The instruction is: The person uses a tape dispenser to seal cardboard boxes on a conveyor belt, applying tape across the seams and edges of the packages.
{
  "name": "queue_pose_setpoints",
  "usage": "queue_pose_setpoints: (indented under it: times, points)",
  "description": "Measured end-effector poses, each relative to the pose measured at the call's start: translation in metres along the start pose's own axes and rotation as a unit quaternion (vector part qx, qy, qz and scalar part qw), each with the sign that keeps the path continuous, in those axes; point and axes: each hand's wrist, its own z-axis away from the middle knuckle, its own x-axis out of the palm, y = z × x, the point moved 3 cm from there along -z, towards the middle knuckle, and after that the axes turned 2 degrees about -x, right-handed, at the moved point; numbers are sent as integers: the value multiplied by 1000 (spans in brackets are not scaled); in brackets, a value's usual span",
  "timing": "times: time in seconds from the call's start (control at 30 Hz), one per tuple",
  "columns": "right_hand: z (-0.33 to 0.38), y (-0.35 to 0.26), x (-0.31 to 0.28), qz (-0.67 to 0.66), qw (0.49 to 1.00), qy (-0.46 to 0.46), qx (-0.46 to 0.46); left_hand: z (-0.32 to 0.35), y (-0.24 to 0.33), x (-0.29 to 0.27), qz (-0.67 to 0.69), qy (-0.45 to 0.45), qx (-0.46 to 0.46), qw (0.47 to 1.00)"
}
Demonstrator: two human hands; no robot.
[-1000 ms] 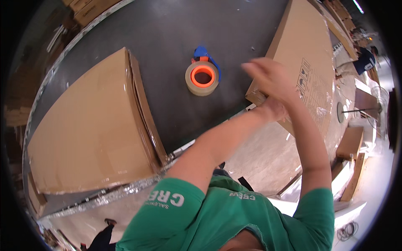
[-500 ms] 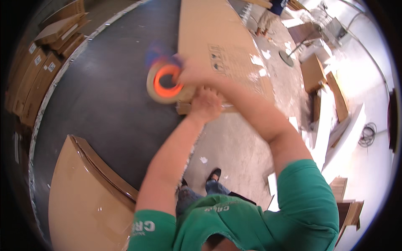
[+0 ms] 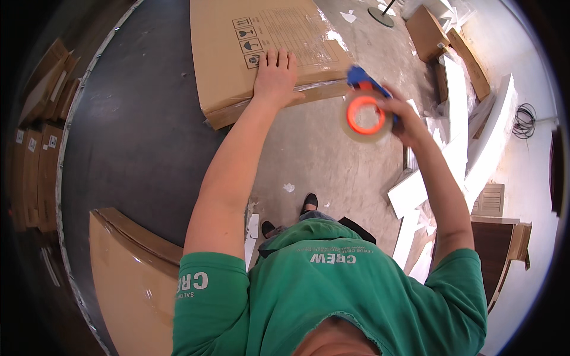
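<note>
A large flat cardboard box (image 3: 219, 65) lies on the dark table and juts past its right edge. My left hand (image 3: 276, 80) rests on the box's top near its close end, fingers spread and holding nothing. Out to the right, off the box's near corner, my right hand (image 3: 404, 118) grips a tape dispenser (image 3: 363, 77) with a blue body. Its roll of clear tape has a bright orange core. Part of the dispenser's handle is hidden by my fingers. Strips of clear tape shine along the box's right side.
A second wrapped cardboard box (image 3: 127, 279) lies at the table's near left. Stacked cartons (image 3: 44, 172) line the far left. White foam pieces (image 3: 454, 130) and brown board litter the floor at right, beside a coiled black cable (image 3: 525, 121). A stand's round base (image 3: 380, 16) is beyond.
My right hand has swung with the tape dispenser from the box's left side to beyond its right corner. My left hand now lies flat on the box's top. The view has shifted.
</note>
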Motion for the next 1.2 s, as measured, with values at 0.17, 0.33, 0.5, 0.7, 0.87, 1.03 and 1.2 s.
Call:
queue_pose_setpoints:
  times: [0.17, 0.33, 0.5, 0.7, 0.87, 1.03, 1.2]
  points:
    - [-74, -107, 101, 475, 849, 4, -231, -15, -2, 2, 33, 12, -24, 999]
    - [-74, -35, 73, 596, 792, -105, -79, -25, -9, 3, 69, -32, -32, 997]
    - [14, 178, -1, 643, 743, -161, 93, -45, 9, 11, 20, -16, 24, 999]
    - [-54, -4, -27, 45, 992, -116, -14, -45, 5, 12, 41, -65, 53, 996]
    - [-66, 4, -64, -386, 917, -76, 59, -53, -6, 5, 102, -107, 63, 987]
    - [-92, 19, -64, -455, 875, -134, 104, -60, -24, 0, 131, -118, 79, 981]
    - [-132, 13, -56, -460, 878, -76, 107, -78, -31, -14, 107, -179, 115, 971]
